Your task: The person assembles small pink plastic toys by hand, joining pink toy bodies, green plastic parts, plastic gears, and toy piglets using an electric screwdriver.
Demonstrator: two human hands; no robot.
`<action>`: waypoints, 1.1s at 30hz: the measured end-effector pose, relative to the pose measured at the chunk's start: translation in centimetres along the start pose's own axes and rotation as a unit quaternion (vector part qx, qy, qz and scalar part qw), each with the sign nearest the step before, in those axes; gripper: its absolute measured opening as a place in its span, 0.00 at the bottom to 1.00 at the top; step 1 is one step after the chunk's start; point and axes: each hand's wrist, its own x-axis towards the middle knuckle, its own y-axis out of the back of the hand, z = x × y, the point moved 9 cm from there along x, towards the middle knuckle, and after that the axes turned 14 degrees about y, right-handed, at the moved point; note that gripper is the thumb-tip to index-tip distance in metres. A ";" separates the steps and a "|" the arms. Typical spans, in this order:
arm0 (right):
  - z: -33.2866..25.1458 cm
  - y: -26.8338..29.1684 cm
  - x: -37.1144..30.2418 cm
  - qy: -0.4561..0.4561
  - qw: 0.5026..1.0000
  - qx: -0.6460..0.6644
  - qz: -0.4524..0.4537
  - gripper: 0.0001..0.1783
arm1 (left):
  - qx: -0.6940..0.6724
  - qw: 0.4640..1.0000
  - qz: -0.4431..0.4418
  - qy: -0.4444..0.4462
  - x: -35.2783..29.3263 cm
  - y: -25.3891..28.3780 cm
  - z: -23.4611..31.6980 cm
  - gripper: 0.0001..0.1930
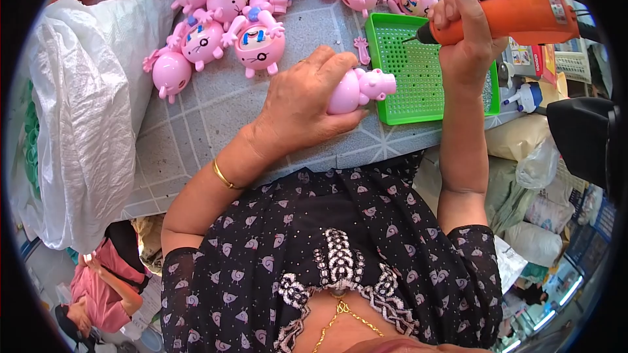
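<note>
My left hand [307,95] is closed around a pink plastic toy figure [347,95], which lies on its side with its small body end pointing right. In my right hand [470,33] is an orange electric screwdriver [523,16]. Its thin bit points left, over a green perforated tray [399,117], apart from the toy. A small pink plastic part [362,50] lies on the table between the toy and the tray. Several more pink figures [260,47], some with cat-like faces, are heaped along the far side.
A grey patterned cloth [196,124] covers the table. At the left hangs a white woven sack [91,111]. Small metal pieces [488,91] sit at the tray's right end, with a blue-and-white bottle [525,97] beyond. Another person in pink [108,281] is at lower left.
</note>
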 end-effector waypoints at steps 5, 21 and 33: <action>-0.4 0.7 0.0 0.009 0.999 -0.020 0.024 0.07 | -0.010 1.000 -0.001 0.001 0.1 -0.1 -0.1 0.29; -0.6 0.1 -0.4 0.016 1.000 0.004 -0.009 0.07 | -0.007 1.000 0.019 0.004 0.4 0.0 -0.3 0.28; -1.3 0.5 0.8 -0.019 0.999 0.022 -0.021 0.08 | 0.026 0.999 0.026 0.023 0.4 0.3 -0.2 0.23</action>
